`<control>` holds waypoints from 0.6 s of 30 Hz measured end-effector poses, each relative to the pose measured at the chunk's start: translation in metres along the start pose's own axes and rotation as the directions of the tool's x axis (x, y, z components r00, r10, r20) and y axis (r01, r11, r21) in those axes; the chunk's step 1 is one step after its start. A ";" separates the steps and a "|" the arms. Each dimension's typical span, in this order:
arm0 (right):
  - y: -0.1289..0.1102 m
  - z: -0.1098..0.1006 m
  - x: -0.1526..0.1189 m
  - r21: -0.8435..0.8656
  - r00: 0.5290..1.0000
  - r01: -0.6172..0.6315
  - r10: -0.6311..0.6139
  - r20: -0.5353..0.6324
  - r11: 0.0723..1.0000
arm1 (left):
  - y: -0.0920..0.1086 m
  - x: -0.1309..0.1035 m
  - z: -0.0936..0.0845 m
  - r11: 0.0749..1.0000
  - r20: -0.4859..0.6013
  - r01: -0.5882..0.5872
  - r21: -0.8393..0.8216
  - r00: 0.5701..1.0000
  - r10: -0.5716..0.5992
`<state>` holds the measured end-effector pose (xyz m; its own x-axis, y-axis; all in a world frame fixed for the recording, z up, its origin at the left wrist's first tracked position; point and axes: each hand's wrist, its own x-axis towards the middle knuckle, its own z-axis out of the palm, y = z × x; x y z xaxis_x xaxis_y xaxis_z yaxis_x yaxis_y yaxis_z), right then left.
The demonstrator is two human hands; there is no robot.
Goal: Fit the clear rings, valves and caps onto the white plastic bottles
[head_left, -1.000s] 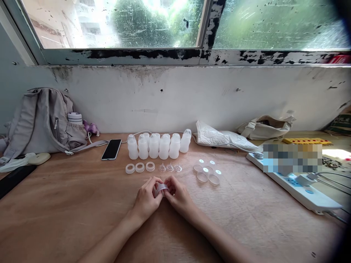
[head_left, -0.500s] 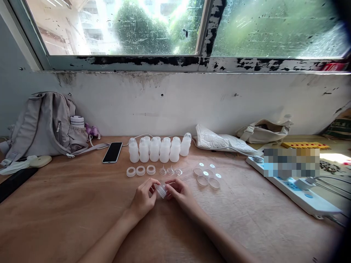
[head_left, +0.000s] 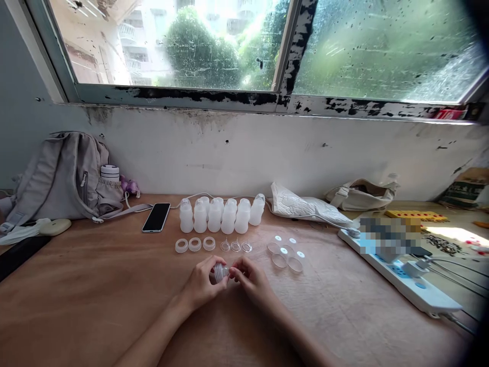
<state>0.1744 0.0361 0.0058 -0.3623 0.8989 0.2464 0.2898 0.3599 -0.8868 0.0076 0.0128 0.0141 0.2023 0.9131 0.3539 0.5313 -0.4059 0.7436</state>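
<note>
A small translucent ribbed plastic piece [head_left: 220, 272] is held between my hands above the table. My left hand [head_left: 204, 283] wraps its fingers and thumb round the ribbed part. The fingertips of my right hand [head_left: 247, 275] pinch at the piece's right end; the part between them is too small to make out. Beyond my hands lie white rings [head_left: 194, 244] in a row, and right of them several clear nipple-shaped pieces [head_left: 236, 246]. Frosted white bottles [head_left: 229, 216] stand behind these. Clear round covers [head_left: 279, 260] with small white discs [head_left: 283, 251] lie to the right.
A phone [head_left: 156, 217] and a grey backpack [head_left: 64, 176] are at the left. A white padded package [head_left: 305, 204], a beige bag [head_left: 361, 194] and a white power strip [head_left: 401, 278] with cables are at the right. A wall and window stand behind the table.
The ribbed piece has turned on its side in my left hand, its narrow end now toward my right fingertips. The camera view has tilted slightly up.
</note>
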 end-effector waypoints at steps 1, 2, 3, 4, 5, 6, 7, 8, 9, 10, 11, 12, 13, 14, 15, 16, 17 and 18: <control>-0.001 -0.003 0.001 -0.036 1.000 0.015 -0.015 -0.004 0.999 | -0.001 0.000 -0.002 1.000 -0.003 -0.015 0.016 1.000 0.015; -0.003 -0.008 0.004 -0.071 0.999 0.031 -0.032 -0.019 0.997 | -0.002 0.000 -0.005 0.999 -0.008 -0.024 0.029 1.000 0.024; -0.007 -0.014 0.009 -0.107 0.998 0.046 -0.051 -0.048 0.993 | -0.003 0.000 -0.008 0.999 -0.020 -0.028 0.037 0.999 0.029; -0.013 -0.022 0.017 -0.146 0.993 0.061 -0.075 -0.092 0.987 | -0.005 0.000 -0.011 0.999 -0.041 -0.028 0.044 0.999 0.029; -0.020 -0.031 0.027 -0.194 0.984 0.079 -0.108 -0.144 0.978 | -0.007 0.000 -0.013 0.999 -0.067 -0.025 0.048 0.997 0.028; -0.028 -0.041 0.040 -0.243 0.971 0.090 -0.139 -0.192 0.966 | -0.009 0.001 -0.015 0.998 -0.095 -0.022 0.051 0.995 0.027; -0.037 -0.052 0.055 -0.293 0.952 0.100 -0.177 -0.248 0.951 | -0.010 0.001 -0.016 0.998 -0.119 -0.019 0.053 0.993 0.025; -0.046 -0.063 0.072 -0.344 0.935 0.105 -0.211 -0.287 0.933 | -0.011 0.002 -0.017 0.998 -0.134 -0.017 0.055 0.991 0.024; -0.054 -0.074 0.091 -0.399 0.919 0.105 -0.242 -0.311 0.911 | -0.012 0.002 -0.017 0.998 -0.139 -0.016 0.058 0.990 0.024; -0.061 -0.084 0.110 -0.464 0.908 0.071 -0.249 -0.336 0.883 | -0.013 0.003 -0.017 0.998 -0.137 -0.016 0.063 0.990 0.025; -0.067 -0.093 0.129 -0.523 0.912 0.012 -0.225 -0.344 0.852 | -0.013 0.003 -0.016 0.997 -0.131 -0.016 0.071 0.991 0.025; -0.072 -0.100 0.148 -0.568 0.924 -0.057 -0.171 -0.341 0.821 | -0.013 0.003 -0.015 0.997 -0.124 -0.017 0.081 0.992 0.027; -0.074 -0.106 0.165 -0.602 0.944 -0.126 -0.092 -0.318 0.788 | -0.014 0.002 -0.015 0.995 -0.120 -0.020 0.094 0.992 0.031; -0.076 -0.110 0.180 -0.613 0.951 -0.155 -0.051 -0.304 0.775 | -0.014 0.002 -0.014 0.994 -0.120 -0.023 0.107 0.992 0.036; -0.076 -0.113 0.193 -0.619 0.956 -0.174 -0.018 -0.291 0.766 | -0.014 0.002 -0.014 0.993 -0.125 -0.024 0.119 0.991 0.039; -0.074 -0.113 0.204 -0.625 0.960 -0.194 0.016 -0.278 0.756 | -0.014 0.002 -0.014 0.992 -0.133 -0.024 0.125 0.990 0.041; -0.072 -0.113 0.213 -0.629 0.962 -0.209 0.042 -0.270 0.749 | -0.015 0.002 -0.014 0.992 -0.143 -0.024 0.126 0.989 0.042; -0.069 -0.111 0.220 -0.633 0.963 -0.219 0.062 -0.261 0.743 | -0.015 0.002 -0.014 0.992 -0.152 -0.022 0.124 0.988 0.041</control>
<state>0.1735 0.2369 0.1645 -0.0997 0.9534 0.2847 0.8551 0.2284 -0.4655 -0.0110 0.0203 0.0117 0.0969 0.8793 0.4663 0.6245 -0.4185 0.6594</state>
